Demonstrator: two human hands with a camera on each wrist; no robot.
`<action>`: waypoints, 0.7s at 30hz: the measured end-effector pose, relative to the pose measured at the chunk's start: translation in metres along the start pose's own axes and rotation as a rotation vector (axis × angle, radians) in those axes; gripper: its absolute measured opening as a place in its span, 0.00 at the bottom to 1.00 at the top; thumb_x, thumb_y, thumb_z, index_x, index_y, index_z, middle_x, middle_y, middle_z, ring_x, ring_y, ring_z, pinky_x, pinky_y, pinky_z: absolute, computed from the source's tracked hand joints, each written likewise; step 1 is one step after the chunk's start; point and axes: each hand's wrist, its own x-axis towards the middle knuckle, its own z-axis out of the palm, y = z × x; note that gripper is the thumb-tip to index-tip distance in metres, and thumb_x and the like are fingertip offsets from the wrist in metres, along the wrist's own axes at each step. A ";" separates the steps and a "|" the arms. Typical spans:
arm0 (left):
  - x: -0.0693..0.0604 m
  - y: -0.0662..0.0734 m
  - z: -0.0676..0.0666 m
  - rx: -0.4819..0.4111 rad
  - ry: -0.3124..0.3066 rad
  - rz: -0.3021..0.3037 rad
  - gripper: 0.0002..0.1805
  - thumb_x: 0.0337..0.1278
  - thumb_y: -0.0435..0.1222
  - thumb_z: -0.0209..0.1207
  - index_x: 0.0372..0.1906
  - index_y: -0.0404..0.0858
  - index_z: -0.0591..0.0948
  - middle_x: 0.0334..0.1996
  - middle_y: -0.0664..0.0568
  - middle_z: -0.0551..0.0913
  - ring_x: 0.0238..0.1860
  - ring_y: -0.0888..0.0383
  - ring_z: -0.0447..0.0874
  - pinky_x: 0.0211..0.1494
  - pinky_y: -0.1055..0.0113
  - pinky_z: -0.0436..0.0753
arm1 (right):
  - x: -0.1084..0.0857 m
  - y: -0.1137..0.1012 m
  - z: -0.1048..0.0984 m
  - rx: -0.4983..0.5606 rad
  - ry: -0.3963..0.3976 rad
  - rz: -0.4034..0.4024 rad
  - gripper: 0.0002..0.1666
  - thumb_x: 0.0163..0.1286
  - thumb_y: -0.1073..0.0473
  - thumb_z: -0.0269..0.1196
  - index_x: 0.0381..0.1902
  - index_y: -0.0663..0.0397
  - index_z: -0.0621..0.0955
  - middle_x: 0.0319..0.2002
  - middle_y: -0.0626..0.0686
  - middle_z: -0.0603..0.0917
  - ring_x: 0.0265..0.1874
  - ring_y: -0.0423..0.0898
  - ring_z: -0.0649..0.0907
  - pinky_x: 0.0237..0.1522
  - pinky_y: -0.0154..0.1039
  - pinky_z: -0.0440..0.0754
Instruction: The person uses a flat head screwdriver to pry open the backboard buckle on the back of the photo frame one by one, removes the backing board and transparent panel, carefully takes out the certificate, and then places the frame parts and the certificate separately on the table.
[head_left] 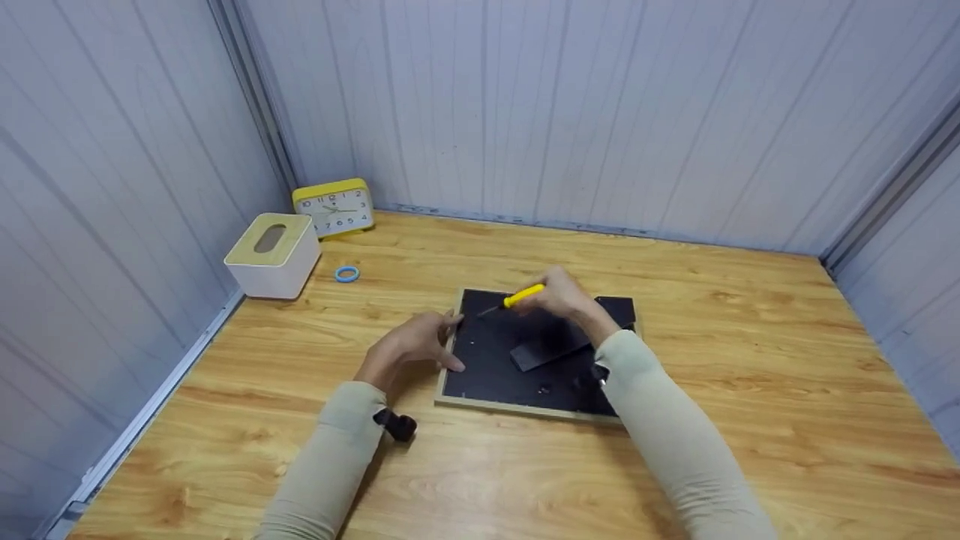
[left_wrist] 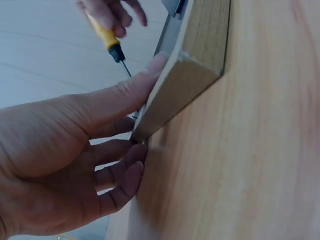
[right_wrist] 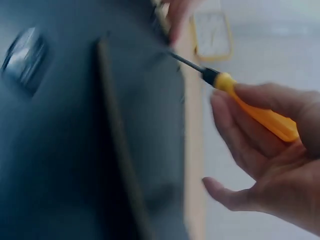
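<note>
A picture frame (head_left: 495,375) lies back side up on the table, with a black backing board and a light wooden rim; a black stand flap (head_left: 551,349) crosses its back. My right hand (head_left: 559,294) pinches the yellow handle of a screwdriver (right_wrist: 265,116), its shaft tip at the board near the frame's left rim. With thumb on top and fingers against the outer side, my left hand (head_left: 424,337) holds the left edge of the frame. The left wrist view shows that hand (left_wrist: 65,150) at the frame's wooden side (left_wrist: 172,95).
At the back left of the wooden table (head_left: 750,360) are a white tissue box (head_left: 274,259) with a wooden top, a yellow-rimmed clock (head_left: 334,210) and a small blue ring (head_left: 346,274). Pale panel walls (head_left: 555,112) stand behind and at both sides.
</note>
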 end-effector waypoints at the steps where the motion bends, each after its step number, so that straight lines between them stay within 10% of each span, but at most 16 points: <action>1: 0.001 0.001 -0.001 0.014 -0.014 -0.004 0.54 0.44 0.39 0.78 0.77 0.40 0.61 0.79 0.41 0.48 0.76 0.44 0.50 0.71 0.53 0.64 | 0.002 0.006 -0.003 0.051 0.024 0.025 0.16 0.62 0.71 0.70 0.49 0.67 0.86 0.43 0.63 0.88 0.38 0.56 0.89 0.48 0.50 0.84; 11: 0.019 0.013 -0.013 0.243 -0.163 -0.102 0.63 0.40 0.50 0.78 0.81 0.56 0.52 0.80 0.48 0.43 0.78 0.46 0.45 0.75 0.50 0.55 | 0.021 0.018 0.006 0.186 0.077 0.121 0.20 0.60 0.68 0.72 0.52 0.64 0.86 0.40 0.60 0.89 0.38 0.53 0.89 0.34 0.37 0.81; 21: 0.021 0.009 -0.014 0.242 -0.148 -0.070 0.61 0.39 0.51 0.78 0.80 0.55 0.55 0.79 0.45 0.49 0.77 0.46 0.49 0.75 0.51 0.56 | 0.028 0.023 0.008 0.222 0.075 0.098 0.24 0.60 0.70 0.72 0.55 0.68 0.83 0.43 0.62 0.88 0.37 0.54 0.89 0.39 0.39 0.84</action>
